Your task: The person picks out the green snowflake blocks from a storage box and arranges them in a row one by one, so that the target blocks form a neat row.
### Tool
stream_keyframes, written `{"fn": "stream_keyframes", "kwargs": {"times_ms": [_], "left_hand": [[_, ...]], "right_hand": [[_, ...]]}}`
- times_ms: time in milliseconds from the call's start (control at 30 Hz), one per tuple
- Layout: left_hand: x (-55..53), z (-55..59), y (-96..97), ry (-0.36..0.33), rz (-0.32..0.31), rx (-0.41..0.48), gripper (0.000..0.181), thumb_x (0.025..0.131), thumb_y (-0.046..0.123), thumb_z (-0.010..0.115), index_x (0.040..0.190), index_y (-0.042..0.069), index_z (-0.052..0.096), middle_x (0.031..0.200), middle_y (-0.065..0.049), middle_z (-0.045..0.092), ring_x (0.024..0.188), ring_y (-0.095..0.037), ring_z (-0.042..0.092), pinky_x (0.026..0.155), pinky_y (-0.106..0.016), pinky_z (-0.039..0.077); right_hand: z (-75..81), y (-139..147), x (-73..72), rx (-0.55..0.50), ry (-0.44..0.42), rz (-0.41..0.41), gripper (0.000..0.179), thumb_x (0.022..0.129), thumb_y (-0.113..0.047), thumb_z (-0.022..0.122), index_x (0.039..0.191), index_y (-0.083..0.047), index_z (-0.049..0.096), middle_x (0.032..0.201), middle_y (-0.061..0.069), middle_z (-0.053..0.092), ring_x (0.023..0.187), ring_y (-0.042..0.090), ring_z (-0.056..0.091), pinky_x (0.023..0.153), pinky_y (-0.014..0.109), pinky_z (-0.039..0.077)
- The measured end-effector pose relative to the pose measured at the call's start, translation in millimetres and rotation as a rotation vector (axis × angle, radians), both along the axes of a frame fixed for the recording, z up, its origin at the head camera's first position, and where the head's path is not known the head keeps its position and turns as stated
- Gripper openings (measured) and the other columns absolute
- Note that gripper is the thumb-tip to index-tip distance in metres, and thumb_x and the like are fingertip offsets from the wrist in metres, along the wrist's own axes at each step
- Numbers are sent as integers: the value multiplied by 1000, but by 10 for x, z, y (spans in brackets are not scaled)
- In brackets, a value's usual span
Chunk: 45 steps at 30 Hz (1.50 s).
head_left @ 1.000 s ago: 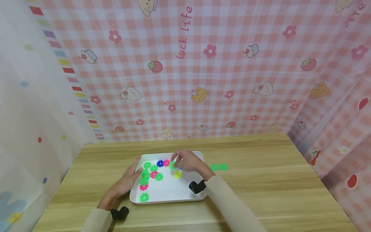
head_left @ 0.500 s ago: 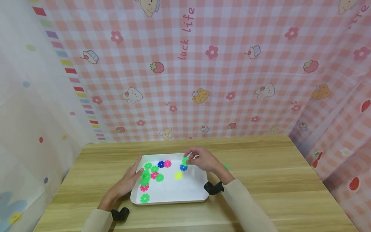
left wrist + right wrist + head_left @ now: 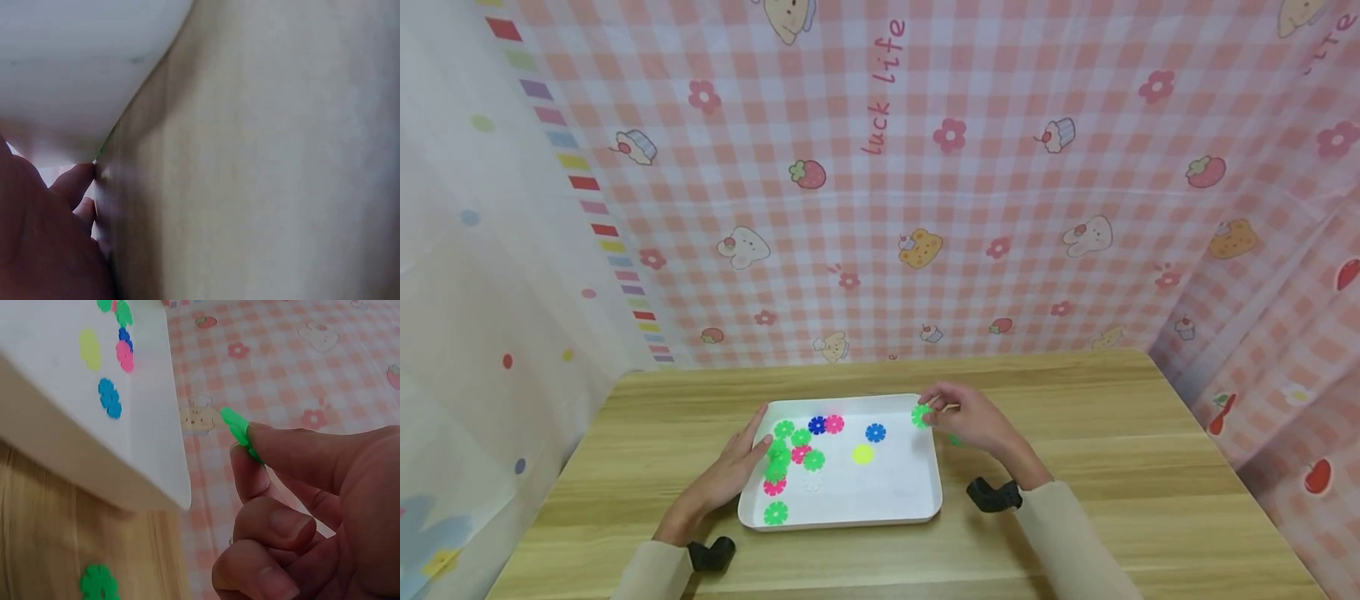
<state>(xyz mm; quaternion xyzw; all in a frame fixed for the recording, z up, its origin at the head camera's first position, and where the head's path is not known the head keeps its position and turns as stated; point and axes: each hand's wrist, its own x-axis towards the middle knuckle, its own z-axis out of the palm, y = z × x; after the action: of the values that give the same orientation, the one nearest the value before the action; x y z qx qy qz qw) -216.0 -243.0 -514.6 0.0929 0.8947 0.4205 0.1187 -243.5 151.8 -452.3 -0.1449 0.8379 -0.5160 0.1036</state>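
My right hand (image 3: 964,418) pinches a green notched plastic disc (image 3: 240,432) between thumb and forefinger, over the right rim of a white tray (image 3: 880,496). My left hand (image 3: 735,462) lies along the tray's left side, fingers extended against the wall and thumb over the rim. Inside the tray, several green discs (image 3: 814,460) cluster at the left with pink discs (image 3: 775,485). A dark blue disc (image 3: 817,425) touches a pink one near the back. Towards the middle lie a blue disc (image 3: 876,432), a yellow disc (image 3: 863,454) and a whitish disc (image 3: 813,483).
Right of the tray, a green disc (image 3: 99,582) lies on the wooden table (image 3: 1112,467), partly hidden by the right hand in the head view. A pink checked cloth (image 3: 880,208) hangs behind the table, with a white curtain (image 3: 490,275) at the left.
My right hand has carried the green disc rightward from beside the pink disc to the tray's right rim, uncovering the blue disc. The left hand has stayed at the tray's side.
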Motion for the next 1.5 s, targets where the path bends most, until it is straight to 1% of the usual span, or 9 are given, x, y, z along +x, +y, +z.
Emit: {"fn": "stream_keyframes", "kwargs": {"times_ms": [100,167,333,433,567,800,1033,1267,1500], "left_hand": [[0,2,-3,0,0,1,66,108,44,28,161,16,-1,167,-14,1,151,-41,-5,117,-62,-8],[0,4,-5,-2,-1,-2,67,108,46,27,161,17,-2,167,-14,1,151,-41,-5,117,-62,-9],[0,8,-5,-5,-6,-10,68,107,48,27,161,18,-2,167,-13,1,151,-41,-5,117,-61,-10],[-3,14,-2,-7,-2,-14,67,107,48,27,161,18,-2,167,-13,1,151,-40,-6,117,-61,-10],[-5,28,5,-17,9,-12,67,108,47,27,161,20,-2,167,-12,1,151,-41,-7,117,-62,-9],[-2,22,10,-30,6,0,68,107,50,28,161,22,-2,167,-12,1,150,-42,-10,115,-66,-8],[-6,15,3,-18,2,3,69,107,50,28,161,20,-2,167,-13,1,151,-40,-6,116,-63,-10],[-2,11,-4,-26,8,5,69,106,51,28,161,21,-2,167,-12,1,151,-41,-8,116,-63,-9],[-1,1,-11,-24,11,9,67,107,48,29,161,22,-2,167,-13,2,150,-43,-8,115,-67,-7]], "right_hand": [[-40,137,12,-21,-19,-26,18,93,-14,68,111,-8,68,95,10,63,82,33,64,65,39,53],[-58,235,22,-27,-25,-48,20,93,-14,69,112,-8,67,95,10,63,82,33,64,63,37,52],[-102,500,60,-31,-26,-95,20,94,-13,68,112,-6,66,95,11,62,86,33,62,65,36,53],[-137,660,82,-13,-31,-128,20,94,-14,68,113,-7,65,95,11,62,85,31,60,69,36,52],[-205,876,95,31,-31,-172,22,94,-15,67,115,-8,65,94,11,62,80,26,57,66,30,48],[-341,1166,105,67,-33,-212,24,94,-13,67,116,-3,64,94,11,63,78,22,56,63,28,47],[-458,1245,103,99,-56,-239,24,94,-12,67,115,-1,63,90,8,64,67,14,47,56,25,40],[-519,1180,87,124,-9,-227,18,91,-5,68,108,0,66,89,10,68,79,17,56,69,27,43],[-521,1114,85,142,5,-234,17,90,-4,69,106,1,68,84,8,65,76,18,55,68,28,43]]}}
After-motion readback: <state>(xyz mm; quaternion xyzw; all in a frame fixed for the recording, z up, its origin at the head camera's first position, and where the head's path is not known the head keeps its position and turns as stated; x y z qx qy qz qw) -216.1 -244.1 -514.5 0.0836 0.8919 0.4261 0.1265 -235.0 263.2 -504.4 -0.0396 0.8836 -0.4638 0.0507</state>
